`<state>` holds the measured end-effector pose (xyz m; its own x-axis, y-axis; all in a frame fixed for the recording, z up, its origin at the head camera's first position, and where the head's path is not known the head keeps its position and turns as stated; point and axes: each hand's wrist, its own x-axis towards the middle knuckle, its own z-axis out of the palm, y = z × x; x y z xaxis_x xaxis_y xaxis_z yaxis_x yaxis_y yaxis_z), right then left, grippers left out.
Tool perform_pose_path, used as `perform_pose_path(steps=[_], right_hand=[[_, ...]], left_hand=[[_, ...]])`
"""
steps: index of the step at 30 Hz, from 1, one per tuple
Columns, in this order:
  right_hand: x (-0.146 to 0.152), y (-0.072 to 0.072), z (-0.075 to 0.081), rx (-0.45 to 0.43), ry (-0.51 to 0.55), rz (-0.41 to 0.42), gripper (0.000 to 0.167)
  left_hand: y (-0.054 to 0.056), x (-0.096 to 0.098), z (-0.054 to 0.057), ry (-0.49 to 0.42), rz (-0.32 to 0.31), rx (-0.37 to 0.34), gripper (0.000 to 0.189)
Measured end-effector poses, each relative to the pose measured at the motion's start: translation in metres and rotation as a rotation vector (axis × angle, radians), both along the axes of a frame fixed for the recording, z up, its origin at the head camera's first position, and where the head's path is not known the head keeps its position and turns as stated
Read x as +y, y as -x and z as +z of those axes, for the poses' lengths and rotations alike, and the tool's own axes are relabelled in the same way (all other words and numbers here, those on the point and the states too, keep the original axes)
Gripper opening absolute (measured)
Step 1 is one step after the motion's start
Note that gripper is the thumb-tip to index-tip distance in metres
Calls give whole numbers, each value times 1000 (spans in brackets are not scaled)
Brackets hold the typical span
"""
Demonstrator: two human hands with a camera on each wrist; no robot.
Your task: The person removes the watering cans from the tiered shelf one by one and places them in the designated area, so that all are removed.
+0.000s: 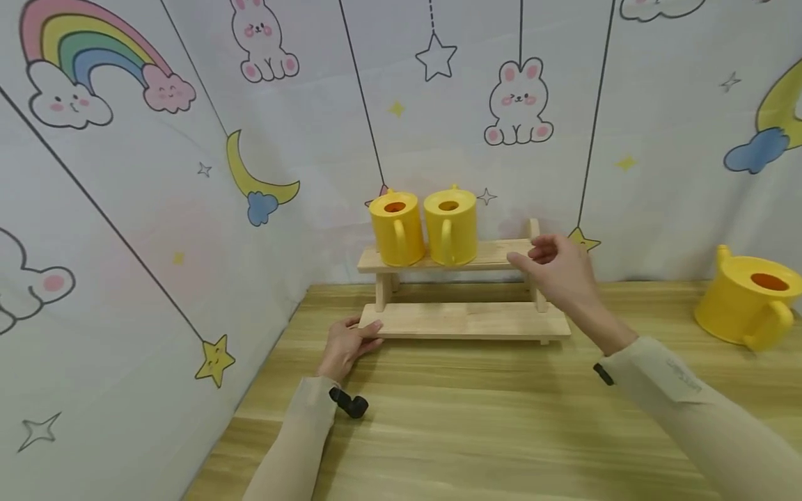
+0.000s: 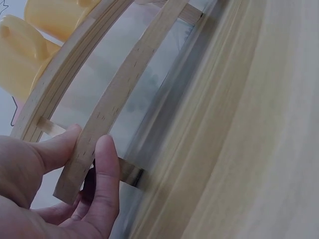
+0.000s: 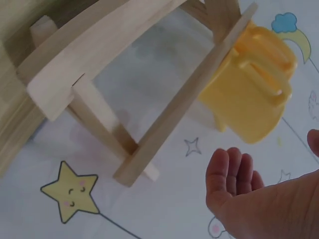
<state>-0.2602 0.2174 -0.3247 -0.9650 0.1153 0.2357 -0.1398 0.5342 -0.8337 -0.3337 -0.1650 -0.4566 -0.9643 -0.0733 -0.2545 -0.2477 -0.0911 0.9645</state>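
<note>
A two-tier wooden shelf (image 1: 426,320) stands against the back wall. At its lower board's left end, my left hand (image 1: 343,348) grips the wood, thumb on one face and fingers on the other; the left wrist view shows this pinch on the board (image 2: 112,102). Two yellow watering cans, one on the left (image 1: 397,233) and one beside it (image 1: 452,233), stand on the upper board with their handles toward me. My right hand (image 1: 560,271) hovers by the upper board's right end, holding nothing, its fingers (image 3: 237,172) loosely bent and apart from the cans.
Another yellow watering can (image 1: 733,306) stands on the wood-grain table (image 1: 476,417) at the far right. A printed cloth wall (image 1: 438,146) rises close behind the shelf, and a second wall (image 1: 125,278) runs along the left.
</note>
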Motion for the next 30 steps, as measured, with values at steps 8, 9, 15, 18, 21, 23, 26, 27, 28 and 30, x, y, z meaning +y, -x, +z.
perform_pose_path(steps=[8, 9, 15, 18, 21, 23, 26, 27, 28, 30], right_hand=[[-43, 25, 6, 37, 40, 109, 61], [-48, 29, 5, 40, 54, 122, 61], [-73, 47, 1, 47, 133, 157, 59], [-83, 55, -2, 49, 171, 165, 56], [-91, 63, -5, 50, 201, 173, 54], [-95, 67, -6, 54, 221, 175, 53], [-102, 72, -7, 44, 256, 167, 51], [-104, 73, -8, 37, 267, 165, 50], [-106, 74, -8, 31, 278, 161, 49], [-110, 75, -8, 19, 296, 149, 46]], left_hand=[[1, 2, 2, 4, 2, 7, 72], [1, 3, 2, 5, 2, 7, 72], [1, 2, 1, 11, 6, 2, 73], [0, 1, 1, 10, 7, 5, 72], [-1, 1, 0, 8, 10, 2, 70], [-1, 2, 0, 7, 12, 2, 70], [-2, 2, 1, 7, 12, 6, 69], [-3, 2, 2, 8, 11, 7, 69], [-3, 2, 2, 9, 12, 6, 69], [-4, 2, 3, 11, 11, 5, 69]])
